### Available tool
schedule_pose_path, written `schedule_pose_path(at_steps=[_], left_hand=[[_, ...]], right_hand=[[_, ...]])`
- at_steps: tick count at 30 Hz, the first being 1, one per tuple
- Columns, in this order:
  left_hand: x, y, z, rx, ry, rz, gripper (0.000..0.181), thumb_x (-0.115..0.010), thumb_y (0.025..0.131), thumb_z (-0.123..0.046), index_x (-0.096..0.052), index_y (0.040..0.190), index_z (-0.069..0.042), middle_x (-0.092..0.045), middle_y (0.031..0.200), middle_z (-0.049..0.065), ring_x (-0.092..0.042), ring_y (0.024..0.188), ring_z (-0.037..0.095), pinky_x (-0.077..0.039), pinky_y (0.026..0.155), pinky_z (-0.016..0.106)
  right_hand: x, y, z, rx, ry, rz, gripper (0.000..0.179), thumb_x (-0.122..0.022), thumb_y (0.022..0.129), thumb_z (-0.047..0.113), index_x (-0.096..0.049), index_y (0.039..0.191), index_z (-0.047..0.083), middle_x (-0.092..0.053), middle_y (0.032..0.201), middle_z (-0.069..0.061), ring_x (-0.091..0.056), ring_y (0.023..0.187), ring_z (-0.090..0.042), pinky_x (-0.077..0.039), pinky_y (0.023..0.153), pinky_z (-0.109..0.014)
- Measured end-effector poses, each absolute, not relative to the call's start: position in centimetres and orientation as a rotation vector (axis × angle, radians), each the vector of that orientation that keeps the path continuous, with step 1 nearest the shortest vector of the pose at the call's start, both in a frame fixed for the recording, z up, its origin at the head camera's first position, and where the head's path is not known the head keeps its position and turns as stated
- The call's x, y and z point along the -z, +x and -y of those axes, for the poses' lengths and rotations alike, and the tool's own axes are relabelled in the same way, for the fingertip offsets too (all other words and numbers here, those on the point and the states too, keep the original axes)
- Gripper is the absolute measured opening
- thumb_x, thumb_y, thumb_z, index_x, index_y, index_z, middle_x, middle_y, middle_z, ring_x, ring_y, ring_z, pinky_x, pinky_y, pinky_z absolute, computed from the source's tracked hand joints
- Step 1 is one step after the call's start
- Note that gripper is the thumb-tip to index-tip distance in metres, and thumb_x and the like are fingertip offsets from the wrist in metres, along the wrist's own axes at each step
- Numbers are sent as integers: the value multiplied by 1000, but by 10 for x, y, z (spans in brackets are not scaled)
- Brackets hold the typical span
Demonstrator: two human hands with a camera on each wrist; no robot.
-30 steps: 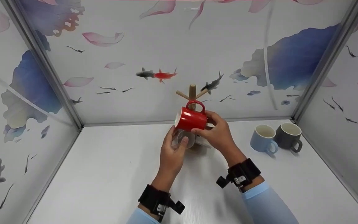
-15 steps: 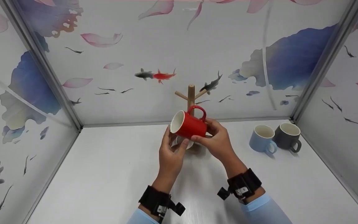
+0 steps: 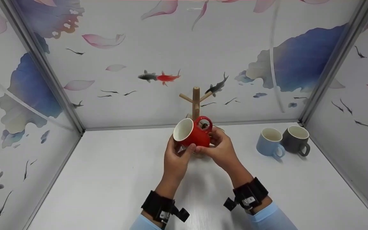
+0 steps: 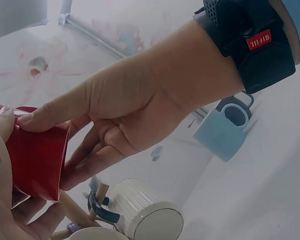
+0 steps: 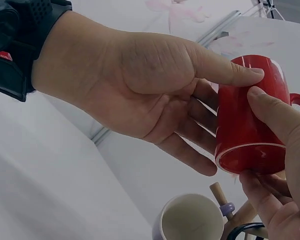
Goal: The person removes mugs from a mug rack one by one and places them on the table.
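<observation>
Both hands hold a red mug with a white inside, tilted so its mouth faces left and up towards me. Its handle sticks up on the right. My left hand grips it near the mouth, thumb below. Around the base end curl the fingers and thumb of my right hand; the two thumbs nearly meet. Just behind stands a wooden mug tree, its lower part hidden by mug and hands. In the left wrist view, a ribbed white mug is by the rack's pegs.
A light blue mug and a dark grey mug stand upright, close together, at the table's back right. The right wrist view shows a pale mug beside the rack. Printed panels wall the white table at the back and sides.
The red mug has come down and towards me, away from the rack's upper pegs. Its mouth has turned to face me more. Both hands keep hold of it.
</observation>
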State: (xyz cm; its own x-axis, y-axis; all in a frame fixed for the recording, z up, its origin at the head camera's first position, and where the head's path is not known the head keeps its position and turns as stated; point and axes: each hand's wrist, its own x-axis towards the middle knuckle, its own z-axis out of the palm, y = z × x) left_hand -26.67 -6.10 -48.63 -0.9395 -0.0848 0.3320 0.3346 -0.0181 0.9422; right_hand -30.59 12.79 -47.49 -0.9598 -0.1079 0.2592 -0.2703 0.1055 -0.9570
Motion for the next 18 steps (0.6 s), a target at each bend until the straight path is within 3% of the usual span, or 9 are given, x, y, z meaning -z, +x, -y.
schedule_pose_path(at_steps=[6, 15, 18], left_hand=[[485, -267, 60, 2077, -249, 1945, 92, -93, 98, -34, -43, 172, -11, -60, 168, 9, -58, 158, 33, -59, 122, 48], [478, -265, 62, 2050, -181, 1986, 95, -99, 91, -38, -51, 167, -9, -64, 162, 8, -62, 153, 32, -62, 117, 46], [476, -264, 66, 2032, -210, 2002, 91, -99, 91, -35, -53, 165, -10, -66, 159, 8, -64, 151, 31, -63, 116, 45]], right_hand=[[479, -306, -128, -1997, 383, 2236, 89, -105, 83, 26, -61, 158, 8, -73, 151, -10, -72, 138, -32, -62, 117, -49], [478, -306, -131, -2008, 456, 2314, 87, -105, 83, 24, -61, 157, 16, -73, 152, -8, -71, 140, -32, -62, 118, -47], [476, -307, -136, -2006, 559, 2321, 88, -105, 83, 31, -61, 157, 13, -72, 153, -11, -69, 143, -34, -59, 121, -46]])
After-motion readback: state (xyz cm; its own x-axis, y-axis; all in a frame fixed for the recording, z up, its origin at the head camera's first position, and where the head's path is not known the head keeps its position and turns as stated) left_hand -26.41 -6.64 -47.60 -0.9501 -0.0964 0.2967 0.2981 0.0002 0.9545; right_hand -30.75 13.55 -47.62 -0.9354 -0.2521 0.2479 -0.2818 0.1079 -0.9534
